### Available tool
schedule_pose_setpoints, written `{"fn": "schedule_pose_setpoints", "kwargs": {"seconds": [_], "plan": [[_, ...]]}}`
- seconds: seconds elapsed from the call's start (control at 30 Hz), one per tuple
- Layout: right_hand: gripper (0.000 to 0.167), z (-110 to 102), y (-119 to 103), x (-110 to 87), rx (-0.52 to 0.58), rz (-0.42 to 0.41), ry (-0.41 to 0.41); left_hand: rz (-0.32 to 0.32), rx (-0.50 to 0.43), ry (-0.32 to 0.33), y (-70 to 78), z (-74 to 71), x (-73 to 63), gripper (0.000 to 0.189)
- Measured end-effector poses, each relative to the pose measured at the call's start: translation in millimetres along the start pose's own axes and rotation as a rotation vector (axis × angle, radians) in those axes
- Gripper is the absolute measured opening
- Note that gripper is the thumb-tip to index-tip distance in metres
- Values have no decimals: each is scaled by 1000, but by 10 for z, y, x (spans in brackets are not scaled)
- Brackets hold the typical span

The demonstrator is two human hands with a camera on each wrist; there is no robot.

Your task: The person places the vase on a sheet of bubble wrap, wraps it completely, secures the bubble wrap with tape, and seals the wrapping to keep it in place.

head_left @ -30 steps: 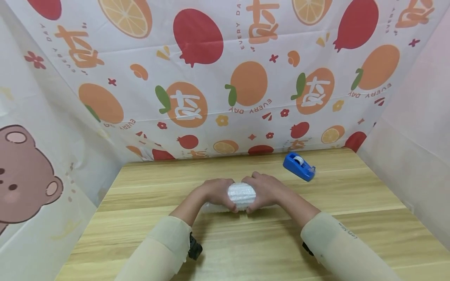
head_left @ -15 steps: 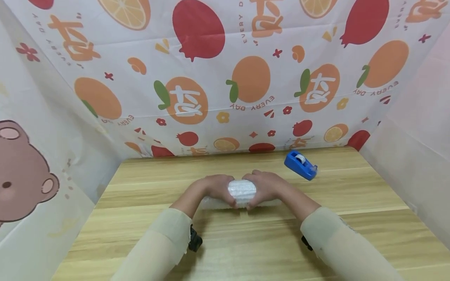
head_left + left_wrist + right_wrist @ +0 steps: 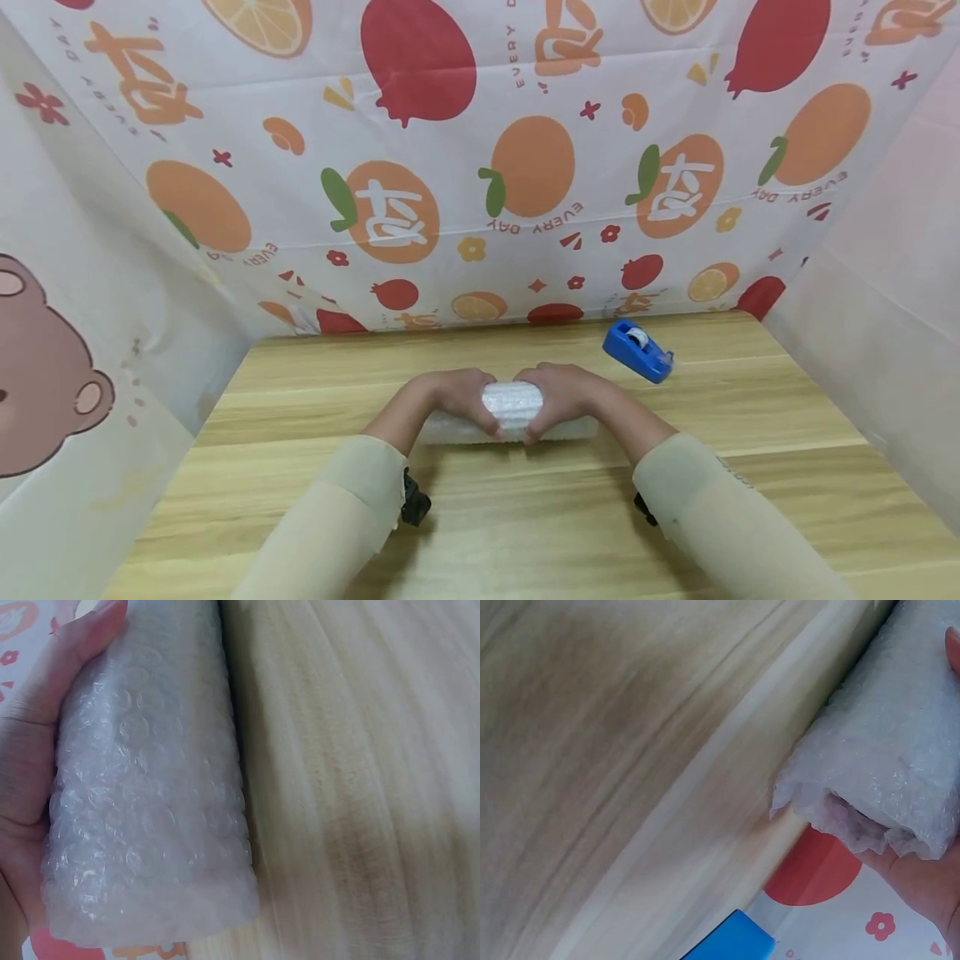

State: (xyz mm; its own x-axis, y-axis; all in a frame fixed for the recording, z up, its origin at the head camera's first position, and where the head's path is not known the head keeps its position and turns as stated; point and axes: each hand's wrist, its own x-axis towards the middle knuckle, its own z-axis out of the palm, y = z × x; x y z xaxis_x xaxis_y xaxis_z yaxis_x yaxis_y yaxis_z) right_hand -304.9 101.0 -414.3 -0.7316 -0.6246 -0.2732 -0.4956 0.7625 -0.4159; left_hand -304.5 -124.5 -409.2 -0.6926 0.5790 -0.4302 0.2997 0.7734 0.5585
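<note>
A roll of clear bubble wrap lies sideways near the middle of the wooden table. My left hand grips its left part from above, thumb on the near side. On the right part my right hand holds it in a mirrored way, with a short stretch of wrap showing between the two. In the left wrist view the wrap looks smoothly rolled, with the left hand along its far side. The right wrist view shows a loose, folded-in end of the wrap; what is inside cannot be made out.
Beyond the right hand, a blue tape dispenser with a roll of tape stands toward the table's back edge. A fruit-printed cloth hangs behind the table, with pale cloths at both sides.
Both hands keep their hold on the bubble wrap roll, which sits very slightly farther from me. A little more of its ends shows beneath the wrists. The head view has shifted slightly.
</note>
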Motion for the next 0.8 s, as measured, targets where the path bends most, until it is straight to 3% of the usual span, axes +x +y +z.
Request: {"fn": "schedule_pose_setpoints", "kwargs": {"seconds": [0.23,0.43,0.5,0.63,0.73,0.8], "plan": [[77,57,-60,-54,40,-10,-32,5,-29,-21,17,40,-92,75],[77,176,-87,-91,75,-14,-65,1,17,34,34,114,-212,96],[75,176,-90,-110,96,-1,-73,17,75,77,84,137,-258,97],[75,117,-91,-147,120,28,-107,48,312,191,197,256,-364,107],[77,73,-89,-157,142,33,-139,37,497,295,224,391,-424,118],[76,57,-83,-159,156,26,-155,30,566,364,223,466,-444,122]]}}
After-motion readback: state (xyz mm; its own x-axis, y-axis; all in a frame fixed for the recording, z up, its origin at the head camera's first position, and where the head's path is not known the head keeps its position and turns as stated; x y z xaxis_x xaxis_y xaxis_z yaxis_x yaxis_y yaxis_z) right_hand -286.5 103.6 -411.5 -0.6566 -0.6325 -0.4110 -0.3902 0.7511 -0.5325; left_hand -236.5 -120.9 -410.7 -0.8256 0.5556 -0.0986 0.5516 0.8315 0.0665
